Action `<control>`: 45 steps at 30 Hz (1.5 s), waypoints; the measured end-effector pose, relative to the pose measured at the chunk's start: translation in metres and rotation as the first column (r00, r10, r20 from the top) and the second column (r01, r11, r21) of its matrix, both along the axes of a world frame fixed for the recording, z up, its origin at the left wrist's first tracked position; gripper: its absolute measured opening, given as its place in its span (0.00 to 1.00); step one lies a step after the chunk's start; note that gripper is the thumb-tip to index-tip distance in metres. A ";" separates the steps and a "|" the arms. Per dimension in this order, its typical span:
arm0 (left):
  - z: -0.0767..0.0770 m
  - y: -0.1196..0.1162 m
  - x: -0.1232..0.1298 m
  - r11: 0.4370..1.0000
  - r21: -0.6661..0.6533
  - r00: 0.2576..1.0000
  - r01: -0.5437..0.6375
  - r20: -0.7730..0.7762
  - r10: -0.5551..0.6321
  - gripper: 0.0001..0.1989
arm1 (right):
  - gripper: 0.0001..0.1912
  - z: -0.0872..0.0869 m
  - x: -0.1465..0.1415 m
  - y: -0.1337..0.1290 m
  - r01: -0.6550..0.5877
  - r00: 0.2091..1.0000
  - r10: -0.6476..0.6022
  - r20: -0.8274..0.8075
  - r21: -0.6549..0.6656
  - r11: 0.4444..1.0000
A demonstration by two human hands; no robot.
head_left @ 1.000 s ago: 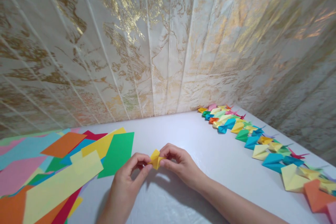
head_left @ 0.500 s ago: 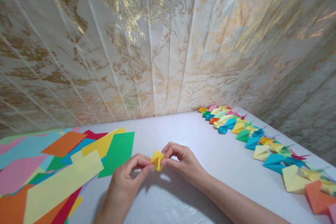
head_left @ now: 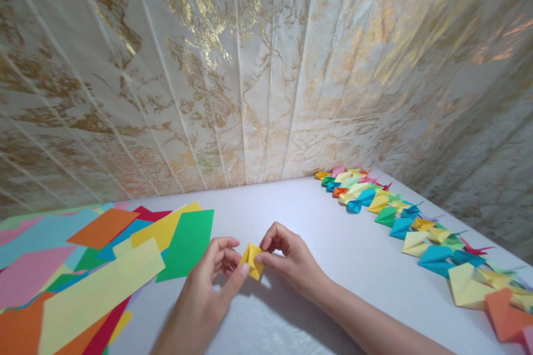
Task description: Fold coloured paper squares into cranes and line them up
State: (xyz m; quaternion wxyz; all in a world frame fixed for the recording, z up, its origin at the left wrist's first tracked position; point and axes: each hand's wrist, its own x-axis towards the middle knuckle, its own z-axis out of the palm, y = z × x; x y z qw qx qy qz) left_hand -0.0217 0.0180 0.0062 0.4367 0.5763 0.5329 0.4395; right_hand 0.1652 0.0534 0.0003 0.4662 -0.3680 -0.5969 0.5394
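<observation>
A small piece of yellow folded paper [head_left: 252,259] is held just above the white table, with a crease standing up along its middle. My right hand [head_left: 291,259] pinches its right edge between thumb and index finger. On the other side, the thumb of my left hand [head_left: 212,283] presses against the left edge. That hand's index finger is lifted off the paper, and its other fingers curl behind the thumb, partly hidden.
Coloured paper sheets [head_left: 104,283] lie overlapping at the left, a green sheet [head_left: 189,244] nearest my left hand. Rows of folded paper cranes [head_left: 435,258] line the right side of the white table [head_left: 266,205]. A gold-patterned curtain [head_left: 250,94] hangs behind.
My left index finger has lifted away from the yellow paper, and the left fingers have spread. The paper has tilted slightly and shows more of its front face.
</observation>
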 end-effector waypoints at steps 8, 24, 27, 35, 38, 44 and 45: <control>-0.006 0.005 -0.002 0.975 0.195 0.981 0.106 -0.178 -0.071 0.16 | 0.20 0.000 -0.001 -0.003 -0.090 0.994 0.090 0.067 0.001 0.996; -0.004 -0.001 0.003 0.978 0.064 0.931 0.198 -0.326 -0.167 0.15 | 0.20 0.006 -0.005 -0.013 -0.029 0.995 0.021 0.098 0.077 0.997; -0.001 -0.005 0.005 0.982 0.046 0.923 0.186 -0.350 -0.158 0.15 | 0.20 0.007 -0.006 -0.016 0.002 0.994 -0.015 0.109 0.123 0.992; -0.009 0.000 -0.001 0.927 0.279 0.868 0.252 -0.489 -0.089 0.14 | 0.18 0.005 0.003 -0.007 -0.057 0.956 -0.078 0.282 0.442 0.895; -0.017 0.003 -0.007 0.841 0.449 0.790 0.301 -0.611 0.043 0.23 | 0.15 0.002 0.006 -0.005 -0.261 0.848 -0.183 0.497 0.692 0.673; -0.034 -0.004 -0.013 0.692 0.500 0.512 0.521 -0.832 0.215 0.31 | 0.07 -0.012 0.002 -0.023 -0.546 0.549 -0.362 0.753 0.651 0.527; -0.040 -0.006 -0.013 0.677 0.479 0.455 0.559 -0.860 0.233 0.32 | 0.05 -0.014 0.003 -0.027 -0.549 0.538 -0.357 0.764 0.638 0.539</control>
